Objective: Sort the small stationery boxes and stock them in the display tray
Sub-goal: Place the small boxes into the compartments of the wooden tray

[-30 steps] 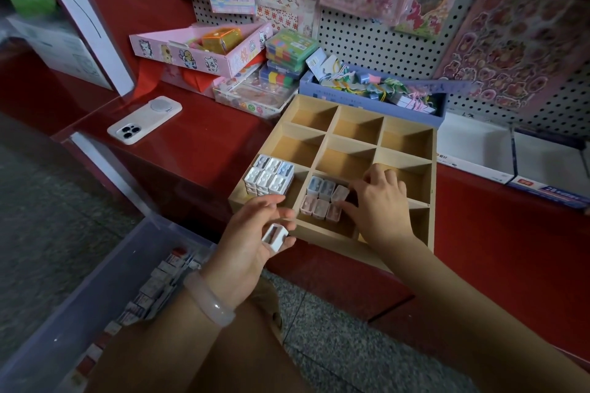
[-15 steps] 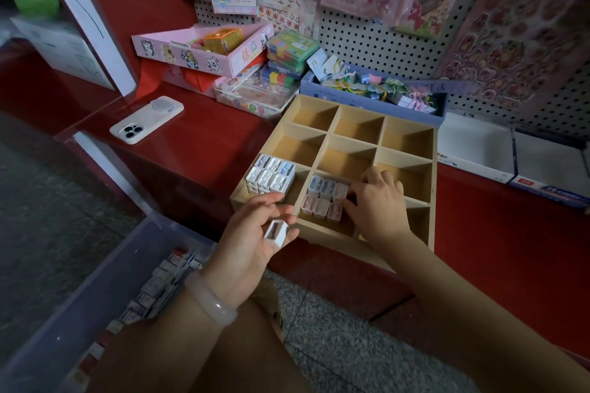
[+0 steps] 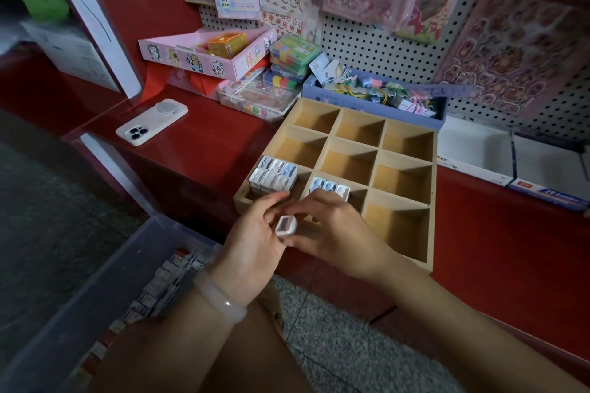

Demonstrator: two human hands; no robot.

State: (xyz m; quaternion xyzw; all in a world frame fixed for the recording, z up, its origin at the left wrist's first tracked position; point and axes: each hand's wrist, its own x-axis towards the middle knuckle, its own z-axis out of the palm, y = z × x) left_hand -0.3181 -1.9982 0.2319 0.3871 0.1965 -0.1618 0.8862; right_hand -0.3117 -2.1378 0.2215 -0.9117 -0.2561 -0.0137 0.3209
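Observation:
A wooden display tray [image 3: 431, 220] with several square compartments sits on the red shelf. Its near-left compartment holds a block of small white-and-blue boxes [image 3: 273, 176]. The near-middle compartment holds more small boxes [image 3: 330, 187], partly hidden by my hands. My left hand [image 3: 255, 246] and my right hand [image 3: 338, 233] meet in front of the tray's near edge. Both pinch one small white box with a dark window [image 3: 286, 225] between their fingertips.
A clear plastic bin [image 3: 105, 268] with several small boxes stands on the floor at lower left. A white phone [image 3: 151, 125] lies on the shelf. A pink carton [image 3: 204, 56], coloured packs and a blue box [image 3: 376, 97] stand behind the tray, under a pegboard with sticker sheets.
My right hand has left the near-middle compartment and come back to the left hand. It now pinches the small white box together with the left hand.

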